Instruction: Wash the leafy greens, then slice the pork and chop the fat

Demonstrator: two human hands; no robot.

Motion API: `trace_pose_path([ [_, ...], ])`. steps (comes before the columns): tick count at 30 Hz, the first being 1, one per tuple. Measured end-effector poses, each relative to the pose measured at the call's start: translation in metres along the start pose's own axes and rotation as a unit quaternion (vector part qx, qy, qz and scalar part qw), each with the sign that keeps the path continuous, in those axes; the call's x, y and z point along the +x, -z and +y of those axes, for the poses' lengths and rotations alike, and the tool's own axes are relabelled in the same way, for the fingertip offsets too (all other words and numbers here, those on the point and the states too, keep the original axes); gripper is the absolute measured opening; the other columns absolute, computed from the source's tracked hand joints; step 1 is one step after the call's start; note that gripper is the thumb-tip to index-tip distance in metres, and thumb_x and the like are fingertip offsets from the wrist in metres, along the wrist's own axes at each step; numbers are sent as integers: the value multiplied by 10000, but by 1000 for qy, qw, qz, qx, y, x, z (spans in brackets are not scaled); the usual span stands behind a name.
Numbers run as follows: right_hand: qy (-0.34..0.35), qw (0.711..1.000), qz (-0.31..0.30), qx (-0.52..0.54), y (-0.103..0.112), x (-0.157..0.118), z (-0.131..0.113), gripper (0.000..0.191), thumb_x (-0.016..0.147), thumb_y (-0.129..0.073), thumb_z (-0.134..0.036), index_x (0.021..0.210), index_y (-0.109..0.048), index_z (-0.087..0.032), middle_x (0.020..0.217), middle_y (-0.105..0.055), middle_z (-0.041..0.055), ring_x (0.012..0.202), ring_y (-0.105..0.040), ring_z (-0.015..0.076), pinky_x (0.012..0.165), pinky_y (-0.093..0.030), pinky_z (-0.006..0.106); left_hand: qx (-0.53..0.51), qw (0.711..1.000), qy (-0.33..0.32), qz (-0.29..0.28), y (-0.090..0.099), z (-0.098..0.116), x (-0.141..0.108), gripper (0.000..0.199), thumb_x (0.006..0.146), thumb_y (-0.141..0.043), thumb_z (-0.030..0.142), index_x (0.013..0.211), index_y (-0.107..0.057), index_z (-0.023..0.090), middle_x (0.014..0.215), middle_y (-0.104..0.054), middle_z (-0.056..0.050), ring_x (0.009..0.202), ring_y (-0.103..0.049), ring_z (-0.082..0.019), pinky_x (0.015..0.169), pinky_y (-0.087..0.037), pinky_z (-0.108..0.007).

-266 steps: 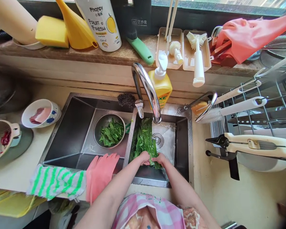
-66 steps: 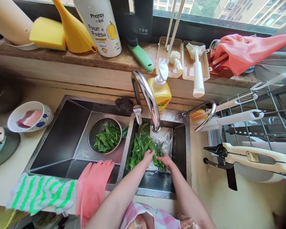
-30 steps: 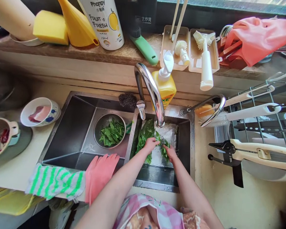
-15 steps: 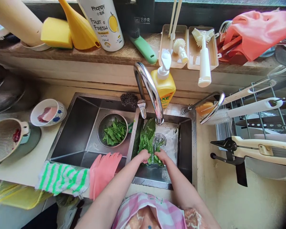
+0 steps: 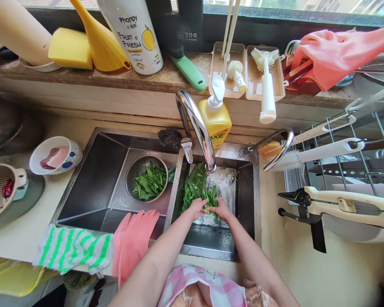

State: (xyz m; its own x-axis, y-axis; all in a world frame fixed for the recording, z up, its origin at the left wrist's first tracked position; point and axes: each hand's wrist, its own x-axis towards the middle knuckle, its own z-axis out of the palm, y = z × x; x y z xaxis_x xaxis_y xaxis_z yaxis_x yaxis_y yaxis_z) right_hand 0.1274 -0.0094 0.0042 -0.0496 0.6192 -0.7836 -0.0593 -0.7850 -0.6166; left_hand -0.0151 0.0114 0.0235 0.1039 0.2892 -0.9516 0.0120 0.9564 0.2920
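Observation:
Both hands are down in the right sink basin [image 5: 208, 241], below the chrome faucet [image 5: 196, 117]. My left hand [image 5: 197, 208] closes on leafy greens [image 5: 194, 183], whose long wet leaves spread up the basin's left side. Close beside it, my right hand [image 5: 222, 209] has its fingers curled round a smaller part of the same greens. The fingertips are partly hidden among the leaves. In the left basin, a round metal bowl [image 5: 131, 192] holds more cut green leaves [image 5: 150, 181].
Pink rubber gloves [image 5: 132, 243] and a green-striped cloth [image 5: 75, 247] hang over the front edge. Behind the faucet stands a yellow soap bottle [image 5: 216, 121]. A bowl of meat [image 5: 70, 160] sits at left. Pruning shears [image 5: 339, 202] and a wire rack [image 5: 336, 157] are at right.
My hands have come closer together, and the greens have shifted and bunched between them. The camera view has tilted up slightly.

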Motion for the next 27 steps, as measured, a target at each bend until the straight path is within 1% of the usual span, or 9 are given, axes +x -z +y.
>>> trace_pose_path([
  [3,-21,1000,22,6,1,-2,11,364,449,-729,-305,738,-551,-174,574,-611,-31,524,-549,118,524,-439,232,1,1000,-3,0,3,-1,3,222,714,-626,333,783,-490,171,572,-501,52,450,-436,-51,528,-418,-203],
  [6,-50,998,4,24,5,-6,14,367,509,-691,-381,779,-559,-170,574,-620,-9,498,-562,136,500,-450,257,2,1000,6,-3,7,-2,6,188,701,-639,277,786,-508,171,582,-500,48,466,-439,-52,559,-439,-213],
  [10,-56,997,-26,42,8,-9,13,437,533,-689,-438,856,-578,-165,687,-662,36,597,-612,162,561,-483,279,0,1000,18,-8,0,-6,10,163,715,-618,243,819,-510,178,550,-463,52,488,-468,-71,607,-470,-255],
  [13,-42,998,-32,36,6,-8,15,501,465,-753,-404,869,-587,-159,735,-670,44,646,-617,166,598,-485,274,6,1000,11,1,-6,-7,12,176,704,-622,211,843,-517,184,587,-484,44,509,-472,-75,617,-473,-262],
  [16,-33,999,-15,20,6,-3,19,513,415,-779,-376,832,-579,-155,667,-651,16,574,-586,144,560,-467,262,18,1000,7,23,-6,-6,14,239,672,-652,198,880,-537,183,686,-548,5,600,-515,-104,626,-469,-268],
  [19,-25,1000,1,4,3,2,24,495,416,-773,-365,820,-566,-166,602,-619,-21,508,-544,121,512,-439,247,23,999,6,40,-5,-6,19,331,654,-679,213,956,-546,187,859,-600,-49,728,-558,-144,644,-466,-276],
  [22,-13,1000,22,-11,-5,7,29,449,424,-761,-357,785,-570,-170,616,-619,-21,529,-540,116,523,-427,236,22,998,7,59,-9,-8,26,341,664,-681,229,973,-554,164,978,-603,-92,832,-572,-186,661,-464,-290],
  [24,-10,999,42,-18,-11,9,30,413,433,-747,-377,739,-571,-162,616,-621,-7,546,-542,122,530,-422,237,19,997,2,78,-13,-10,30,338,659,-692,224,960,-562,140,1038,-592,-113,917,-558,-208,686,-460,-279],
  [27,-5,998,66,-16,-13,9,28,395,491,-693,-434,744,-564,-160,616,-622,4,563,-549,134,533,-419,241,-1,997,-14,80,-13,-13,32,318,672,-688,212,956,-567,134,1083,-578,-111,977,-541,-199,715,-460,-252],
])
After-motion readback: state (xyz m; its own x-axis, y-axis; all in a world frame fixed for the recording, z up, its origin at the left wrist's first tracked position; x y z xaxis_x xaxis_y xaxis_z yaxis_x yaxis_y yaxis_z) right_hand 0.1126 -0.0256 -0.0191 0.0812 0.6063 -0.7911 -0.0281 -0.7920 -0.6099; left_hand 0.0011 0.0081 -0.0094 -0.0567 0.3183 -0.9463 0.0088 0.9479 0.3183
